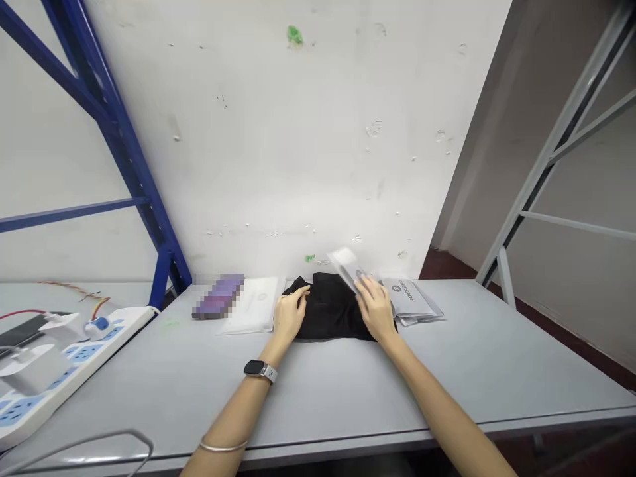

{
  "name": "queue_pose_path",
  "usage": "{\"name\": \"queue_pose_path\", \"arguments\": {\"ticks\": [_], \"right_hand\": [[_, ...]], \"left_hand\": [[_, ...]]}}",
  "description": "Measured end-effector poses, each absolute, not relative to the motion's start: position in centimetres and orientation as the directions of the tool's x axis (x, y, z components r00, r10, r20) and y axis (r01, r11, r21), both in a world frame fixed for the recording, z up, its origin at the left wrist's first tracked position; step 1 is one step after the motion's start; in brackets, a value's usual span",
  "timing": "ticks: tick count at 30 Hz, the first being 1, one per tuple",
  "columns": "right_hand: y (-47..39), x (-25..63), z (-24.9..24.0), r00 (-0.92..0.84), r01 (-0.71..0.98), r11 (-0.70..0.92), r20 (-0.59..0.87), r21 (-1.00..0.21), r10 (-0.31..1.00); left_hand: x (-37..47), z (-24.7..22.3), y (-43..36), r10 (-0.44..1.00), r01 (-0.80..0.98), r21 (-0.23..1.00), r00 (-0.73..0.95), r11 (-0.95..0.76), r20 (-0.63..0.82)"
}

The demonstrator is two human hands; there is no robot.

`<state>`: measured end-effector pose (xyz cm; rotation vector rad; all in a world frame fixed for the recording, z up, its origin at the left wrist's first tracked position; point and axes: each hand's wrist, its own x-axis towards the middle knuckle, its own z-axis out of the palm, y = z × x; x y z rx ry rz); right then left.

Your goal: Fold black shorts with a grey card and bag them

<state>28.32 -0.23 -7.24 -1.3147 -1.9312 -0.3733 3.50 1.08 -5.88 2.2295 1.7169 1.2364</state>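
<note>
A folded piece of black cloth (328, 315) lies on the table before me, its kind hard to make out. My left hand (289, 315) rests on its left edge, thumb and fingers slightly apart. At the cloth's right side, my right hand (376, 308) grips a clear plastic packaging bag (345, 264), which tilts up and left above the cloth. Right of that hand lies a small stack of printed plastic bags (410, 298). Beside my left hand is a white plastic-wrapped packet (254, 305). The bag's lower part is hidden by my right fingers.
A purple pixelated item (221, 296) lies left of the white packet. On the table's left stands a white power strip (94, 351) with plugs and cables. A blue metal frame (124, 146) rises at the left, a grey one (541, 159) at the right. A white wall (298, 132) closes off the back.
</note>
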Motion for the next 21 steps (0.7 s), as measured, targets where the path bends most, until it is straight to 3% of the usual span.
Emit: {"name": "queue_pose_path", "arguments": {"ticks": [2,4,8,12,15,21], "right_hand": [[-0.6,26.9,-7.5,-0.391,0.85,0.524,0.599,-0.055,0.698],[-0.8,26.4,-7.7,-0.454,0.836,0.546,0.504,-0.044,0.735],[-1.0,27.9,-7.7,-0.366,0.876,0.462,0.434,-0.137,0.823],[-0.7,30.5,-7.3,-0.373,0.887,0.443,0.366,-0.128,0.853],[-0.2,32.2,-7.0,-0.344,0.898,0.413,0.344,-0.149,0.874],[0.5,33.8,-6.9,-0.118,0.931,0.226,0.351,-0.286,0.929]], "left_hand": [[3.5,-5.8,1.0,0.837,0.791,0.502,0.023,-0.349,0.546],[3.3,-5.9,1.0,0.844,0.8,0.507,-0.002,-0.32,0.536],[3.1,-6.1,1.2,0.844,0.832,0.428,0.085,-0.352,0.529],[3.1,-6.4,1.3,0.868,0.835,0.345,0.276,-0.429,0.412],[3.2,-6.6,1.3,0.882,0.854,0.312,0.295,-0.416,0.367],[3.2,-6.5,1.0,0.897,0.893,0.26,0.265,-0.366,0.353]]}}
